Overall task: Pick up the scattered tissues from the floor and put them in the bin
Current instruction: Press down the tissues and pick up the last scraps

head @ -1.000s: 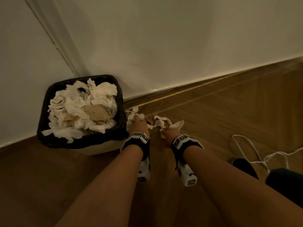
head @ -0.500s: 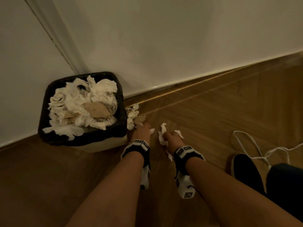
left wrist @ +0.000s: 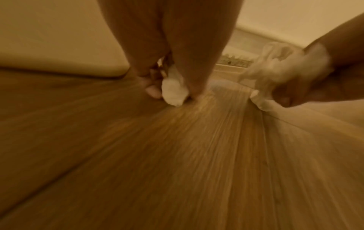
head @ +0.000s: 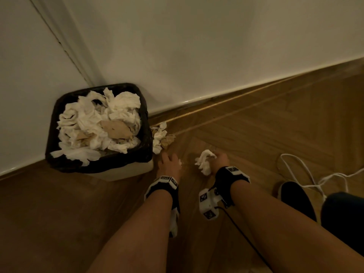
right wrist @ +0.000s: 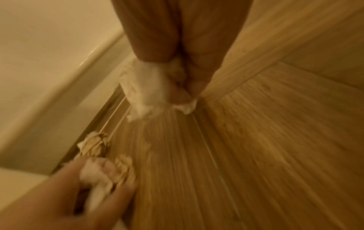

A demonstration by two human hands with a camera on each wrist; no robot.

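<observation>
Nearest to me are my two forearms, each with a black wrist strap (head: 226, 178) carrying a white marker block. A thin black cord runs back from the right one. To my near right sits a dark shoe (head: 295, 200), and a white cable (head: 307, 174) loops on the floor (head: 59, 213) just beyond it.

A little farther out, both of my hands are low over the wooden floor, side by side but apart. My right hand (head: 221, 159) is curled round a crumpled white tissue (head: 204, 160), which bulges out on its left side; the right wrist view shows the wad (right wrist: 145, 91) spilling below my fingers. My left hand (head: 169, 162) is closed on a small tissue scrap (left wrist: 173, 88), pinched between thumb and fingers in the left wrist view, with only a white speck showing in the head view.

Beyond my left hand, a small heap of loose tissues (head: 160, 136) and a brownish crumpled paper lies on the floor, against the right side of the bin (head: 98, 166).

The bin stands far left in the corner where two white walls (head: 197, 56) meet. It has a black liner and is piled high with white tissues and some brown paper.
</observation>
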